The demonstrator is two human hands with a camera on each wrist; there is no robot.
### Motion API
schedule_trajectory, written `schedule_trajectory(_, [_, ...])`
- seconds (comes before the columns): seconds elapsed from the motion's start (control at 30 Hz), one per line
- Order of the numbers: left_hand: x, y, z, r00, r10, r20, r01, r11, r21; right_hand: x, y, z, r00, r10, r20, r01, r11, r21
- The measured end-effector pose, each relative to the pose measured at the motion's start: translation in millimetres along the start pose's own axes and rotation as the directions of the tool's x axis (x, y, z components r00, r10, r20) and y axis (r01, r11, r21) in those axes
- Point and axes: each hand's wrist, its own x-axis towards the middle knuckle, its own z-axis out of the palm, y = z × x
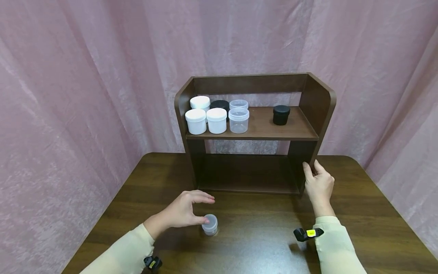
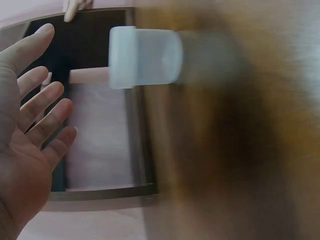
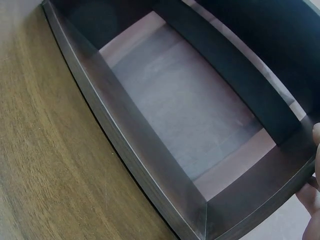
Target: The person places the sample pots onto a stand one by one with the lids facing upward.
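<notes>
A small clear plastic jar with a translucent lid stands upright on the table in front of the shelf. My left hand is beside it, thumb and fingers spread apart; in the left wrist view the jar sits clear of the fingers. My right hand grips the right side panel of the dark brown two-tier shelf, thumb on the inner face and fingers on the outer side. Only the edge of that hand shows in the right wrist view.
On the upper tier, white jars, clear jars and a partly hidden black jar cluster at the left. Another black jar stands alone at the right. Pink curtain hangs behind the brown table.
</notes>
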Motion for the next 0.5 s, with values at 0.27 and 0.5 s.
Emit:
schedule_trajectory(0.27, [-15.1,-8.7,15.8,0.999,-0.025,0.027,0.026,1.000,-0.009,0,0,1,1.000,-0.019,-0.001,0.019,1.000,-0.001])
schedule_trajectory(0.5, [-21.6,-13.4,24.3,0.996,-0.065,0.065,0.067,0.997,-0.031,-1,-1,0,1.000,-0.014,-0.003,0.014,1.000,0.000])
